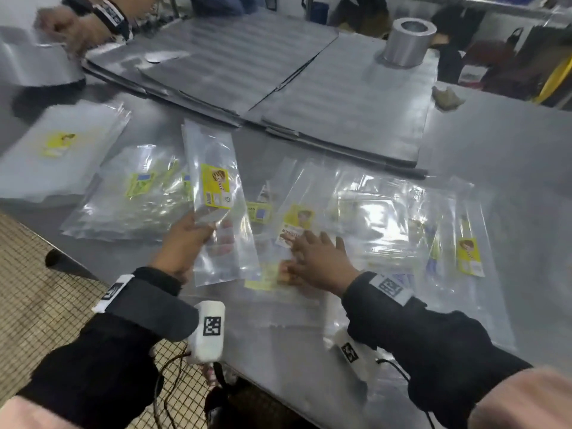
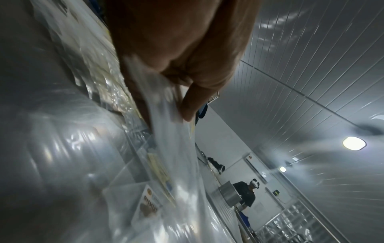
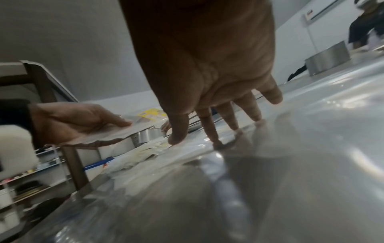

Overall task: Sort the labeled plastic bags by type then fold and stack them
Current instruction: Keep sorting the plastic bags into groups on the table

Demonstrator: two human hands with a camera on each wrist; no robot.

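Observation:
My left hand pinches a clear plastic bag with a yellow label, lifted above the steel table; the wrist view shows thumb and fingers clamped on its edge. My right hand lies flat with straight, spread fingers on loose clear bags in the middle of the table. A bag with a yellow and brown label lies just beyond its fingertips. A neat stack of yellow-labelled bags sits at the far left, and a looser pile with green-blue labels lies beside it.
Grey flat sheets cover the back of the table, with a metal cylinder standing on them. Another person's hands work at the far left corner. The table's near edge runs diagonally over a tiled floor.

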